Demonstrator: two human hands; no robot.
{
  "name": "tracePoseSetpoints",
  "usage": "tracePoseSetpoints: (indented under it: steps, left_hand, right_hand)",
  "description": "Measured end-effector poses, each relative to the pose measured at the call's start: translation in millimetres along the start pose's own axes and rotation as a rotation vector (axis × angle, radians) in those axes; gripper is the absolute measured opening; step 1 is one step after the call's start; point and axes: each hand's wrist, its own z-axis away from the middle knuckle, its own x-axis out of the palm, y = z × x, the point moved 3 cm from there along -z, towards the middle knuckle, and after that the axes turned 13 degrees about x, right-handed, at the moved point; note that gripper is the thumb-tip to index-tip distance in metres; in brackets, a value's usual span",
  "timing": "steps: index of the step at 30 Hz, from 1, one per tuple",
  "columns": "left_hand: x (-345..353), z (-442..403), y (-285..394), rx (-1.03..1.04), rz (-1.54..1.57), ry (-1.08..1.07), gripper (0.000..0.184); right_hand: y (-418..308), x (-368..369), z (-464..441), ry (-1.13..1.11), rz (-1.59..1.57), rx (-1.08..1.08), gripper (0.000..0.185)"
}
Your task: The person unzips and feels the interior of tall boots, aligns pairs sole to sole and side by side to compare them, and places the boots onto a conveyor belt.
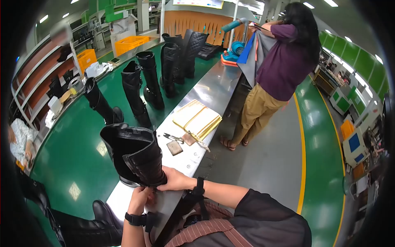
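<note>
A tall black boot (142, 158) stands before me at the near edge of the bench, its wide shaft opening turned up toward me. My right hand (176, 180) grips the boot's lower right side, fingers partly hidden behind it. Just below, my left hand (141, 197) is closed at the boot's near side, thumb and fingers pinched against it. What the left fingertips press on exactly is hard to see. Beyond the boot, a small square pad (175, 148) and dark scissors (173, 136) lie on the metal strip, near a yellow-edged stack of sheets (197, 117).
Several black boots stand along the green tabletop (78, 152); others lie at lower left (82, 226). A co-worker in a purple shirt (279, 61) stands at the bench's far right, holding grey and blue cloth beside a teal machine (237, 48). Another person (20, 140) is at far left.
</note>
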Motion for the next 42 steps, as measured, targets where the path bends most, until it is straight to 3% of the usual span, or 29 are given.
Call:
tracePoseSetpoints:
  steps: [5,8,12,15,17,22,27,31,33,34,35,36,37,38,39,41,42]
  left_hand:
    - [6.0,1.5,10.2,-0.099,0.118,-0.162,0.030]
    - [-3.0,3.7,11.8,-0.046,0.096,-0.232,0.031]
    - [-2.4,7.3,17.5,0.051,0.141,-0.142,0.034]
    - [6.5,18.2,35.6,0.131,0.256,-0.121,0.036]
    - [5.0,27.5,63.2,0.115,0.320,-0.117,0.034]
    - [-1.1,71.5,153.7,0.313,0.328,-0.146,0.033]
    - [7.2,82.1,174.7,0.326,0.428,-0.139,0.033]
    - [1.8,77.4,163.0,0.356,0.373,-0.196,0.034]
    - [-0.4,80.8,160.8,0.366,0.248,-0.205,0.036]
    - [-1.9,81.3,160.0,0.391,0.174,-0.172,0.037]
    - [-3.7,81.0,160.1,0.419,0.099,-0.136,0.038]
    - [-6.2,78.5,156.8,0.432,0.072,-0.147,0.039]
    - [-5.3,77.3,157.7,0.431,0.077,-0.147,0.039]
    - [-3.6,76.9,159.6,0.441,0.069,-0.135,0.039]
    - [-1.7,76.1,160.3,0.449,0.058,-0.127,0.039]
    - [2.4,74.0,159.8,0.438,0.055,-0.157,0.037]
    - [4.5,73.9,160.4,0.451,0.050,-0.159,0.037]
  right_hand:
    - [-5.8,-1.6,3.7,-0.121,-0.089,0.186,0.052]
    - [-4.5,-2.7,1.0,-0.053,-0.008,0.032,0.050]
    - [-3.4,0.0,3.7,0.027,0.092,0.004,0.053]
    - [9.9,6.2,-0.5,-0.097,-0.184,0.185,0.044]
    - [16.8,7.7,-8.2,-0.109,-0.005,0.167,0.052]
    - [4.0,7.7,-8.0,-0.031,0.187,0.033,0.048]
    - [-4.5,10.9,-6.4,-0.044,0.165,0.042,0.045]
    - [-10.9,12.4,-7.0,-0.121,0.188,0.104,0.062]
    - [-12.8,13.2,-8.4,-0.212,0.180,0.005,0.074]
    - [-16.7,11.3,-8.8,-0.186,0.227,-0.160,0.089]
    - [-22.2,3.5,-5.9,-0.082,0.072,-0.196,0.093]
    - [-18.3,-13.5,2.3,0.246,0.130,-0.274,0.088]
    - [-74.7,-32.1,11.8,0.370,0.081,-0.540,0.082]
    - [-113.3,-41.8,24.4,0.478,0.048,-0.659,0.078]
    - [-143.5,-43.6,31.7,0.570,0.104,-0.799,0.073]
    - [-202.1,-33.4,38.6,0.666,0.599,-0.903,0.047]
    - [-215.1,-25.2,34.4,0.624,0.722,-0.875,0.044]
